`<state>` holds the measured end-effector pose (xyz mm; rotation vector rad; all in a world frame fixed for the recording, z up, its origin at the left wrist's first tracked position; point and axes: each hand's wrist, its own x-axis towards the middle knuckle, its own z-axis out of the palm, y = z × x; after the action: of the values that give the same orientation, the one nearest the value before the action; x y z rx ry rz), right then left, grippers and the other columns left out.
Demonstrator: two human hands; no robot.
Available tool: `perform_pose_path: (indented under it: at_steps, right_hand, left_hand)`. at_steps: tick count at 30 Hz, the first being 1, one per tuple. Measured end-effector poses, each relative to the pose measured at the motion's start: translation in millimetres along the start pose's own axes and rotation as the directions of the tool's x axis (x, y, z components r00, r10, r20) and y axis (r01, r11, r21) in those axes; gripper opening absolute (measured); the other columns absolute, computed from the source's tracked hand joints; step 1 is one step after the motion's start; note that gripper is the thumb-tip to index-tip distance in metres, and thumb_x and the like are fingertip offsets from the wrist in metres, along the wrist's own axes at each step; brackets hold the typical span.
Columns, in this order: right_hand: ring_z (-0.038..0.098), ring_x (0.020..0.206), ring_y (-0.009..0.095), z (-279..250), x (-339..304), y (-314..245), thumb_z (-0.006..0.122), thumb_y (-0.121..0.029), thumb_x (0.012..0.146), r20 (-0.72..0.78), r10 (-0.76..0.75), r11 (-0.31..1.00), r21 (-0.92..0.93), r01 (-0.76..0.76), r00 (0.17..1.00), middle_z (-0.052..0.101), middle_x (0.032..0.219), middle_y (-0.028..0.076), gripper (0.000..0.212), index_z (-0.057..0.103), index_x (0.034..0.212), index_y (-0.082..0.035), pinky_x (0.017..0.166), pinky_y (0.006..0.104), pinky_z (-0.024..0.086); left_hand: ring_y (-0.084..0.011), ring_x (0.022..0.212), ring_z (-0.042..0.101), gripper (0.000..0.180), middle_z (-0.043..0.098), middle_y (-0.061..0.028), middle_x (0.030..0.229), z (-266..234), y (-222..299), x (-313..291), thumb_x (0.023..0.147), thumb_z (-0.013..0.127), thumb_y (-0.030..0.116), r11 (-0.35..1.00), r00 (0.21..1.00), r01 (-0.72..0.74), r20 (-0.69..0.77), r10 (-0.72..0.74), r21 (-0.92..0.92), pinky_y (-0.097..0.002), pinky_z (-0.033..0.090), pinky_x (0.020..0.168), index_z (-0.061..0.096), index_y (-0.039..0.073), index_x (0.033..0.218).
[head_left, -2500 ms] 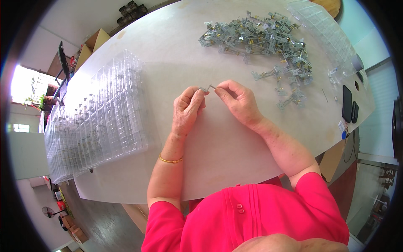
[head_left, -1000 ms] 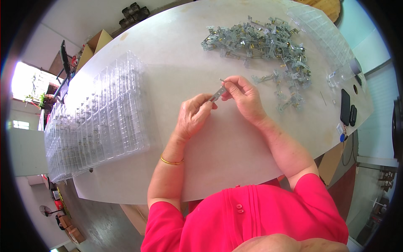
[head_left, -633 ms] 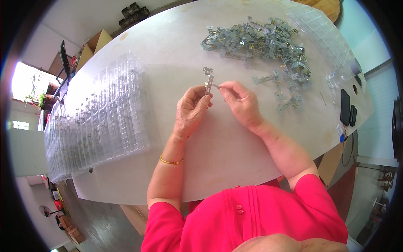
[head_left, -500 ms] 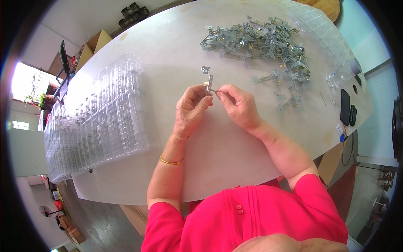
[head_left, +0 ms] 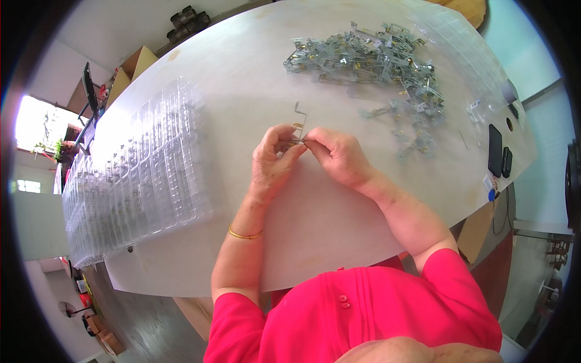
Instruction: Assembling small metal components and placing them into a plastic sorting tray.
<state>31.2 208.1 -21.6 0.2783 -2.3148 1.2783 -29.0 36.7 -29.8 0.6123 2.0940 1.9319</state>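
Leftward, clear trays (head_left: pixel 184 181) hold grey parts (head_left: pixel 123 156); left hand (head_left: pixel 272 163) pinches bracket (head_left: pixel 303 127).

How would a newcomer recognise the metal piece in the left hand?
Start at the pale table, then find the left hand above it. The thin metal piece pokes out there, its tip bent; unlike those in the heap, it is held apart.

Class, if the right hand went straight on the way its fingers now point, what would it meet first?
The right hand would probably first meet the metal bracket pinched in the left hand; whether they touch is unclear.
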Motion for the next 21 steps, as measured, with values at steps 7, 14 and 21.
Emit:
perform_pose_path:
  at_steps: [7, 14, 21]
  right_hand:
    - [0.058, 0.059, 0.018, -3, 2, -4, 0.066, -0.007, 0.095, -0.009, 0.250, 0.958, 0.145, -0.247, 0.968, 0.063, 0.070, 0.009, 0.005, 0.063, 0.092, -0.004, 0.056, 0.0327, 0.046]
    - [0.053, 0.059, 0.010, -1, 1, 2, 0.065, -0.010, 0.097, -0.001, 0.353, 0.914, 0.215, -0.345, 0.936, 0.060, 0.066, 0.003, 0.008, 0.064, 0.095, -0.003, 0.055, 0.0289, 0.043]
    - [0.053, 0.061, 0.006, -2, 3, 4, 0.064, -0.013, 0.098, 0.023, 0.410, 0.864, 0.310, -0.396, 0.912, 0.061, 0.068, -0.001, 0.010, 0.065, 0.095, -0.004, 0.056, 0.0256, 0.045]
  left_hand:
    - [-0.0077, 0.076, 0.056, 0.017, 0.065, -0.0023, 0.097, -7, 6, 5, 0.089, 0.066, 0.007, 0.993, 0.977, 0.120, -0.179, -0.114, 0.022, -0.0244, 0.048, 0.071, 0.066, 0.001, 0.105]
    - [-0.0124, 0.075, 0.055, 0.017, 0.061, -0.0058, 0.087, -6, 28, 2, 0.088, 0.062, 0.013, 0.925, 0.982, 0.105, -0.185, -0.038, 0.364, -0.0288, 0.048, 0.071, 0.067, -0.002, 0.094]
    - [-0.0150, 0.071, 0.054, 0.018, 0.059, -0.0083, 0.082, -4, 20, 0, 0.087, 0.063, 0.014, 0.816, 0.988, 0.106, -0.152, -0.022, 0.568, -0.0310, 0.047, 0.069, 0.069, -0.003, 0.093]
